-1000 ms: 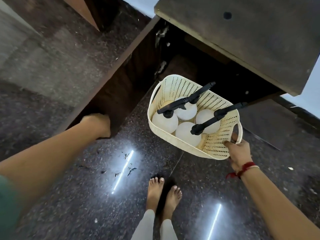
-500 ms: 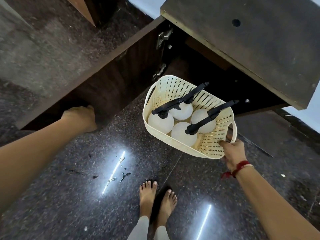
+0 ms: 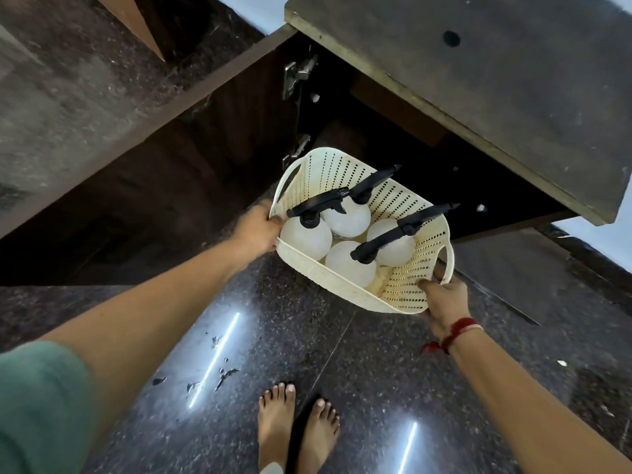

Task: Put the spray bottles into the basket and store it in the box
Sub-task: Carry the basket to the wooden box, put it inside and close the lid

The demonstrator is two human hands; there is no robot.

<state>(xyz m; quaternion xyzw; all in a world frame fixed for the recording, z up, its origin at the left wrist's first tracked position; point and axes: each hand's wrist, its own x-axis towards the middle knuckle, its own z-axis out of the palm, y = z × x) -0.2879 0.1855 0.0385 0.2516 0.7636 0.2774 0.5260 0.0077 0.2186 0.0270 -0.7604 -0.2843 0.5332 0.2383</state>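
Note:
A cream perforated basket point(image 3: 403, 200) hangs in the air in front of the dark open cabinet point(image 3: 393, 138). Inside it stand several white spray bottles point(image 3: 347, 220) with black trigger heads. My left hand point(image 3: 258, 229) grips the basket's left rim. My right hand point(image 3: 444, 299) holds the handle on its right side. The basket tilts slightly toward the cabinet opening.
The cabinet door point(image 3: 164, 159) stands swung open to the left, with metal hinges point(image 3: 295, 75) at its inner edge. A stone countertop point(image 3: 496, 80) overhangs the cabinet. My bare feet point(image 3: 297, 425) stand on the glossy dark granite floor point(image 3: 376, 371).
My left hand has let go of the open cabinet door and moved right to grip the basket's left rim. The basket has stayed in front of the opening.

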